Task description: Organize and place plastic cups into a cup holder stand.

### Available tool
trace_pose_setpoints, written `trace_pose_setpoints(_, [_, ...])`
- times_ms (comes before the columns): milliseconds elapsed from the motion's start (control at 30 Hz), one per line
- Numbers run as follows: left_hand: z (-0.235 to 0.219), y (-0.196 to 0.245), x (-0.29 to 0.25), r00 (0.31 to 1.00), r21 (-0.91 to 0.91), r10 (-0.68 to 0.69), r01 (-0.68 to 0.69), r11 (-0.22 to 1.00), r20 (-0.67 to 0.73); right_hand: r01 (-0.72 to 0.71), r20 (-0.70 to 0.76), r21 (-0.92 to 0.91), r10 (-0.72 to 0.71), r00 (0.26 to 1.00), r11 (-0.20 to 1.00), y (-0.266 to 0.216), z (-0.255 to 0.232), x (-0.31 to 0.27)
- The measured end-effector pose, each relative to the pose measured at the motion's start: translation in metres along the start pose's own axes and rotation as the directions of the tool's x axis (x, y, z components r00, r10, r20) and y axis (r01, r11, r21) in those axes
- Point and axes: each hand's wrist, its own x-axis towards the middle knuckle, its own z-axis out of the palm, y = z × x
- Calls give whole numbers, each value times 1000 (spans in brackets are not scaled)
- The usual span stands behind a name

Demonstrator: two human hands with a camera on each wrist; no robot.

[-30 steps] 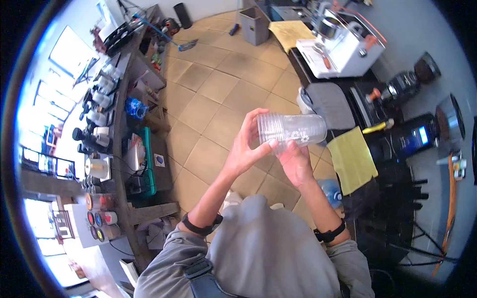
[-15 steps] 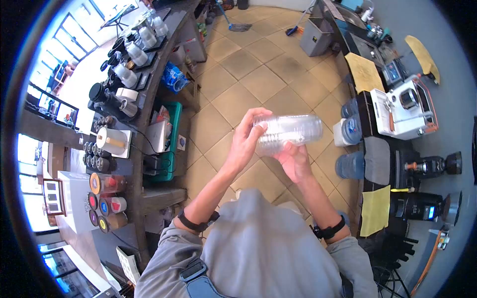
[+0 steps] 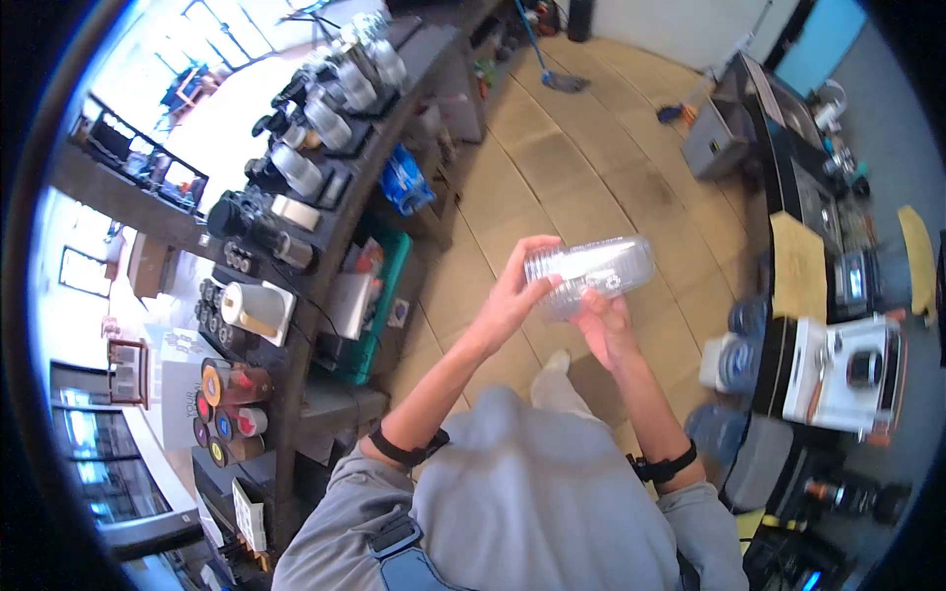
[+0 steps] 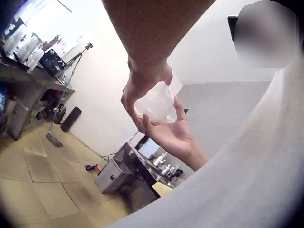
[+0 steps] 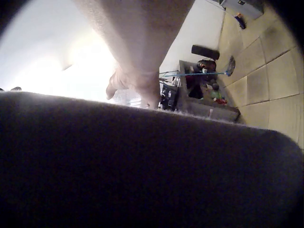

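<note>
A nested stack of clear plastic cups [image 3: 621,264] lies on its side between my two hands in the head view, with white print on its wall. My left hand [image 3: 510,303] grips the ringed rim end, its thumb on the near side. At the underside, my right hand [image 3: 609,330] holds the stack with its thumb against the wall; its other fingers are mostly hidden. The left wrist view shows the stack [image 4: 159,105] held by both hands. In the right wrist view, dark cloth covers much of the picture, and only part of the stack [image 5: 127,98] shows.
On the left runs a dark counter [image 3: 320,251] bearing cups, jars [image 3: 236,384] and a paper roll [image 3: 251,307]. A green crate [image 3: 384,305] is below it. On the right are an espresso machine [image 3: 847,379] and water jugs [image 3: 717,428]. A grey bin [image 3: 714,143] stands ahead on the tiled floor.
The head view has swung left: the left counter sits further into the picture, and the espresso machine has shifted right and down. Both hands keep hold of the cup stack.
</note>
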Motion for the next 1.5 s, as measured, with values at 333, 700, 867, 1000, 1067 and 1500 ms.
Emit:
trace_pose_setpoints(333, [-24,16,132,984,125,101,-82,989,-148,-124,226,-108,146,963,986,-61,-22,178])
trace_pose_setpoints(700, [-143,-49,324,872,-41,224,-268,963,-436,-254,189,-392,348,918,884,-43,-7,404])
trace_pose_setpoints(867, [-215,-52,417,853,-168,139,-255,952,-504,-284,131,-434,372,919,855,-39,30,512])
trace_pose_setpoints(1000, [-278,-20,467,878,-92,158,-222,971,-452,-407,176,-277,463,869,870,-31,49,605])
trace_pose_setpoints(1067, [-305,-3,485,891,-61,171,-216,975,-421,-447,222,-187,481,848,875,-24,59,638])
trace_pose_setpoints(1500, [-442,-11,549,772,-12,-79,93,996,-630,-345,300,-288,426,853,893,70,74,920])
